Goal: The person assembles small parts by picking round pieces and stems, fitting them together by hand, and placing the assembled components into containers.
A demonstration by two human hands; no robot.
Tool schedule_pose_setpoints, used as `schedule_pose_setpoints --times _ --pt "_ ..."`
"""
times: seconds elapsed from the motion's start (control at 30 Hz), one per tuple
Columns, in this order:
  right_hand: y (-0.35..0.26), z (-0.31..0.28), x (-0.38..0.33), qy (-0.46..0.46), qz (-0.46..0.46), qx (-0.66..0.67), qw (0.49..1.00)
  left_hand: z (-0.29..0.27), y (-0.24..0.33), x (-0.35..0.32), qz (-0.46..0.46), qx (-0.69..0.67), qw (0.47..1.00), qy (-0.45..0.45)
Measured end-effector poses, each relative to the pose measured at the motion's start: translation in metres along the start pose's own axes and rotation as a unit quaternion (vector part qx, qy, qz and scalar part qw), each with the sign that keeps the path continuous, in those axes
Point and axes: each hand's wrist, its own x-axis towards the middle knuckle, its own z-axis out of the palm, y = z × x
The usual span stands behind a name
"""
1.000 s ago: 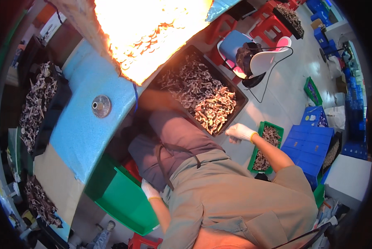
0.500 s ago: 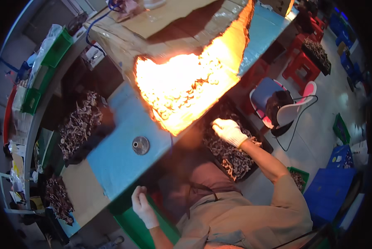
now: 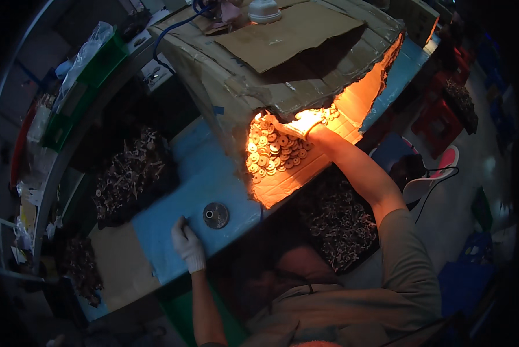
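My right hand [image 3: 303, 124], in a white glove, reaches into the brightly lit opening of a cardboard box [image 3: 213, 75]. It is over a heap of round discs with center holes [image 3: 274, 153]; glare and the box edge hide its fingers, so any hold on a disc cannot be made out. My left hand [image 3: 188, 246], also gloved, rests at the near edge of the blue tabletop [image 3: 178, 191] with its fingers loosely stretched and nothing visible in them. Just beyond it lies a round metal piece with a raised hollow hub [image 3: 216, 215].
Below the table edge on the right stands a dark tray [image 3: 337, 231] of small metal parts. More part heaps [image 3: 133, 179] lie at left, near a brown cardboard sheet [image 3: 120, 257]. A green bin [image 3: 227, 315] is under the near edge; red stools [image 3: 436, 127] stand at far right.
My right hand has moved from above the dark tray up into the box opening. My left hand has moved forward to the table edge. The picture has darkened, and the discs show more clearly.
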Motion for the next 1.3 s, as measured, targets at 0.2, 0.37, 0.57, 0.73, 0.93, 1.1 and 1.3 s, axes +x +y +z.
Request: schedule_pose_setpoints --times 0.2,0.37,0.57,0.73,0.93,1.1,1.3 --pt "0.045 0.059 0.028 0.076 -0.058 -0.105 0.99 0.001 0.004 0.006 0.013 0.0 1.0 0.024" --pt "-0.025 -0.004 -0.061 0.121 0.049 0.013 0.991 -0.008 0.006 0.005 0.013 -0.056 0.998 0.033" --pt "-0.162 0.05 -0.166 0.028 -0.062 0.355 0.933 -0.01 0.066 -0.011 -0.108 -0.233 0.956 -0.142" --pt "-0.234 0.101 -0.093 0.162 -0.16 0.284 0.931 0.026 0.035 -0.016 -0.108 -0.293 0.939 -0.145" --pt "-0.233 0.119 -0.064 0.125 -0.272 0.136 0.944 0.02 0.044 -0.014 -0.055 -0.25 0.959 -0.124" --pt "-0.225 0.12 -0.062 0.104 -0.288 0.078 0.949 0.018 0.042 -0.013 -0.022 -0.238 0.965 -0.103" --pt "-0.217 0.137 -0.065 0.139 -0.345 0.09 0.924 0.021 0.041 -0.014 -0.038 -0.25 0.962 -0.099"
